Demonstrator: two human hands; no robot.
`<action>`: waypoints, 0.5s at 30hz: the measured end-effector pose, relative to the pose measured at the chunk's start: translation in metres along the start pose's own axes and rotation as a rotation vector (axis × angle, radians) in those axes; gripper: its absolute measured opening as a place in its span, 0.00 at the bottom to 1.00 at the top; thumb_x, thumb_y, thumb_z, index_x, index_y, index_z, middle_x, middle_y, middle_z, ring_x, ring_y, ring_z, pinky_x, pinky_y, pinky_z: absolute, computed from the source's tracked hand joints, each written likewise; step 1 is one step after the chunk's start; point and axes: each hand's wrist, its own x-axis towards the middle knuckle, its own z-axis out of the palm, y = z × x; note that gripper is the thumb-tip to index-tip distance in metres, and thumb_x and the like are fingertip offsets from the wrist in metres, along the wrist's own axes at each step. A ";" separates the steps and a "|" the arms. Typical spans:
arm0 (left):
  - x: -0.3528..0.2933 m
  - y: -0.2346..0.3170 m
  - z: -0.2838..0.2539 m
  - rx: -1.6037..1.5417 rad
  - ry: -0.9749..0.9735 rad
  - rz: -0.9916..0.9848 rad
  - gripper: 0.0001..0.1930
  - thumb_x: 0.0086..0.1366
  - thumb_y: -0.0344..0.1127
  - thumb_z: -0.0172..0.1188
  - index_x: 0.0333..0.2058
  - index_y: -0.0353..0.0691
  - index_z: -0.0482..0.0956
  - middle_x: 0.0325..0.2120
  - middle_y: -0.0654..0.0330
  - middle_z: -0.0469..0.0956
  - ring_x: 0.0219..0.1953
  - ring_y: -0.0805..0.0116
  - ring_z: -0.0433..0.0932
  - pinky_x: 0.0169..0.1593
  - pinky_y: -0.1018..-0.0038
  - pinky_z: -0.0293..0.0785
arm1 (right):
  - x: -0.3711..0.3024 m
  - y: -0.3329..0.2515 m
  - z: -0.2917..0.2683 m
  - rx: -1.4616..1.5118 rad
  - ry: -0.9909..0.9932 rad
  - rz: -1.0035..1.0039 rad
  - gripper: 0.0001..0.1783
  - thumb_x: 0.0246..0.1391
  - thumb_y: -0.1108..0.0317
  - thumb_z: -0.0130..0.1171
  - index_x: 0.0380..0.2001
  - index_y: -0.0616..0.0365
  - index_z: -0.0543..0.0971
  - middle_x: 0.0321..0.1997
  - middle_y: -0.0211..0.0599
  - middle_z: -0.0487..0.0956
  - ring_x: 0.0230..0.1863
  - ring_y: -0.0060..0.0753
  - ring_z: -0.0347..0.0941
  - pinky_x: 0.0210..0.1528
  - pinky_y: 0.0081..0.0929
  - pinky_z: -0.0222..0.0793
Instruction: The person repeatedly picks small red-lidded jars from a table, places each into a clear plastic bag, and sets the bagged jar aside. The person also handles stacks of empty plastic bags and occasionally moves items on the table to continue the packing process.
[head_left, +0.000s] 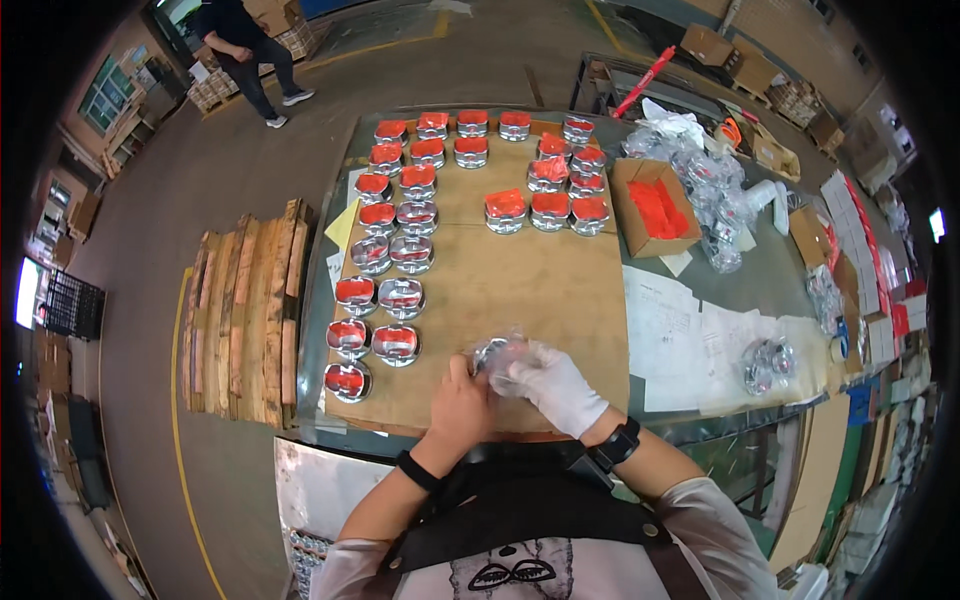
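Near the front edge of the board, my bare left hand (461,402) is closed round one side of a silver piston (490,354). My right hand (560,388), in a white glove, pinches a clear plastic bag (512,358) at the piston's other side. The bag is blurred, and how far it covers the piston cannot be made out. Left of my hands stand two columns of silver pistons (397,344), many with red pieces inside. More pistons (550,211) with red pieces stand on the far right part of the brown board (500,285).
An open cardboard box (655,210) holds red pieces, beside a heap of bagged parts (715,190). Paper sheets (665,340) and a bagged pair of parts (768,366) lie at right. Wooden pallets (245,320) stand left of the table. A person (245,50) is at the far left.
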 end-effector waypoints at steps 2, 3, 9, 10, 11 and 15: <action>0.002 -0.005 0.004 -0.019 -0.081 -0.051 0.14 0.62 0.39 0.59 0.43 0.38 0.79 0.39 0.47 0.68 0.37 0.50 0.72 0.37 0.60 0.72 | -0.008 0.001 0.013 -0.291 0.038 -0.333 0.18 0.55 0.75 0.57 0.50 0.60 0.73 0.44 0.46 0.79 0.37 0.37 0.79 0.38 0.32 0.77; 0.002 -0.007 0.003 -0.030 -0.119 -0.088 0.14 0.61 0.39 0.60 0.42 0.38 0.79 0.40 0.46 0.68 0.37 0.50 0.72 0.37 0.60 0.72 | -0.011 -0.010 0.015 -0.789 0.166 -0.684 0.15 0.55 0.75 0.54 0.47 0.59 0.75 0.46 0.40 0.77 0.37 0.39 0.78 0.33 0.33 0.75; -0.011 0.003 -0.016 -0.313 0.143 -0.093 0.18 0.57 0.34 0.64 0.46 0.36 0.76 0.41 0.47 0.68 0.40 0.49 0.73 0.42 0.61 0.72 | 0.019 -0.003 0.000 -1.507 -0.193 -0.746 0.11 0.53 0.66 0.53 0.40 0.50 0.78 0.37 0.35 0.75 0.31 0.40 0.75 0.27 0.43 0.71; -0.011 0.002 -0.012 -0.267 0.120 -0.100 0.19 0.58 0.35 0.64 0.47 0.36 0.75 0.41 0.47 0.68 0.41 0.50 0.73 0.43 0.61 0.72 | 0.027 -0.002 0.000 -1.479 -0.236 -0.734 0.10 0.52 0.66 0.53 0.38 0.50 0.79 0.37 0.36 0.76 0.31 0.41 0.76 0.28 0.44 0.72; -0.010 -0.002 -0.007 -0.220 0.094 -0.099 0.19 0.58 0.35 0.64 0.48 0.35 0.75 0.42 0.46 0.69 0.41 0.50 0.73 0.45 0.61 0.72 | 0.039 -0.001 0.000 -1.349 -0.270 -0.709 0.10 0.51 0.66 0.54 0.38 0.51 0.79 0.37 0.37 0.78 0.31 0.43 0.76 0.29 0.41 0.72; 0.004 -0.022 0.006 -0.194 0.012 -0.070 0.16 0.60 0.37 0.62 0.43 0.34 0.75 0.42 0.42 0.73 0.44 0.43 0.72 0.47 0.56 0.71 | 0.070 0.001 -0.001 -1.057 -0.360 -0.671 0.10 0.50 0.65 0.56 0.35 0.55 0.80 0.27 0.42 0.79 0.30 0.49 0.78 0.32 0.41 0.74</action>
